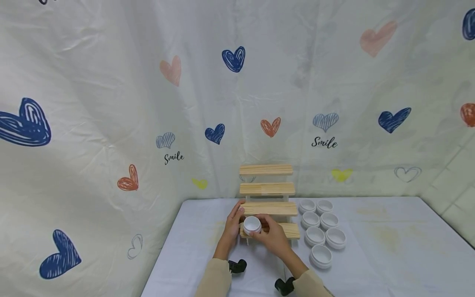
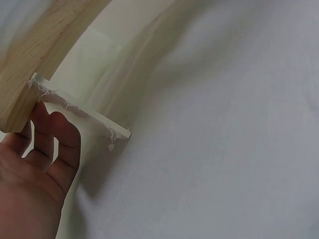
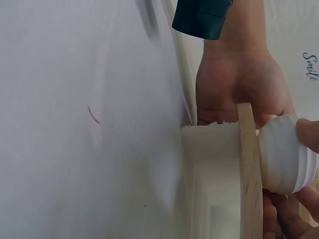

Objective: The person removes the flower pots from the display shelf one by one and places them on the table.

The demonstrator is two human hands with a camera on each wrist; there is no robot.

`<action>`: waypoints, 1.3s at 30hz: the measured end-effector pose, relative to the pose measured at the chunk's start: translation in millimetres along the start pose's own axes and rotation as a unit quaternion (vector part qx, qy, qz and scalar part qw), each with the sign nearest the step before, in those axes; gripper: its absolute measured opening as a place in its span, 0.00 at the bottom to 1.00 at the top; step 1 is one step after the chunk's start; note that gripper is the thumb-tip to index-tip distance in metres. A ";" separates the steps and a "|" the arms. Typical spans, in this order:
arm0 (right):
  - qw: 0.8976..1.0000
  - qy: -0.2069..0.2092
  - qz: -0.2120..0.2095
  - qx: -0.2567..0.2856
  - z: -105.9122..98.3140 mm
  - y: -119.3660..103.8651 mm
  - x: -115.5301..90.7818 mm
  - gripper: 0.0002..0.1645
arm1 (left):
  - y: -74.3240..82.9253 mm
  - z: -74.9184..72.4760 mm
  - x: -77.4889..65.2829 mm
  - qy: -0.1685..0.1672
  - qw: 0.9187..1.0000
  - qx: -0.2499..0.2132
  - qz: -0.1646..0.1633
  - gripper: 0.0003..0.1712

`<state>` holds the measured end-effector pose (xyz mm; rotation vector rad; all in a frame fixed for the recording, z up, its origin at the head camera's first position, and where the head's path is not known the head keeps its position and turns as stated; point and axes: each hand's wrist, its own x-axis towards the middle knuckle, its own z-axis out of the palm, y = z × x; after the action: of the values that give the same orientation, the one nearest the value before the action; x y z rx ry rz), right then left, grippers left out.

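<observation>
A small round white cup [image 1: 252, 224] sits at the left end of the lowest slat of a tiered wooden stand [image 1: 269, 208]. My right hand [image 1: 272, 236] pinches it between thumb and fingers. In the right wrist view the cup's base [image 3: 279, 154] touches the slat's face, or nearly so. At the stand's left side my left hand [image 1: 231, 222] grips a slat's end. The left wrist view shows that hand's fingers [image 2: 65, 137] curled at the wooden slat [image 2: 47, 42], close to a pale side support [image 2: 82, 107].
Right of the stand, several more white cups [image 1: 315, 236] stand in two uneven columns on the white-covered table [image 1: 386, 255]. A white curtain printed with hearts [image 1: 233, 95] hangs behind. Dark wrist devices [image 1: 237, 266] are on both forearms.
</observation>
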<state>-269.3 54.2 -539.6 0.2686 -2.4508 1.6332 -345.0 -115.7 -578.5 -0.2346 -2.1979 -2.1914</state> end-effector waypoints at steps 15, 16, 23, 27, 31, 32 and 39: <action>1.000 -0.001 0.008 0.015 -11.1 3.0 -6.6 0.33 | 0.9 0.9 -0.8 0.007 1.000 -0.013 -0.003 0.27; 1.000 -0.001 0.008 0.015 -11.8 3.3 -7.0 0.33 | -0.1 0.6 -0.4 0.007 1.000 -0.011 -0.004 0.27; 1.000 -0.002 0.005 0.014 -16.2 4.6 -9.9 0.35 | -3.3 -0.3 1.9 0.008 1.000 0.002 -0.001 0.27; 1.000 0.000 0.005 0.010 -19.5 6.1 -11.6 0.36 | -2.7 -0.4 2.0 0.008 1.000 0.002 -0.004 0.27; 1.000 0.000 0.011 0.000 -23.2 8.0 -13.9 0.36 | -1.0 -0.7 0.9 0.005 1.000 0.001 -0.005 0.26; 1.000 -0.001 0.014 -0.003 -24.2 8.3 -14.5 0.36 | -0.6 -0.7 0.7 0.004 1.000 0.000 -0.005 0.26; 1.000 0.006 0.012 -0.016 -31.0 8.2 -21.1 0.36 | -0.9 -0.1 0.4 0.008 1.000 -0.002 0.001 0.27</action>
<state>-249.4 86.9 -540.5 0.2266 -2.4789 1.5981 -345.5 -115.8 -579.4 -0.2184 -2.1852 -2.1890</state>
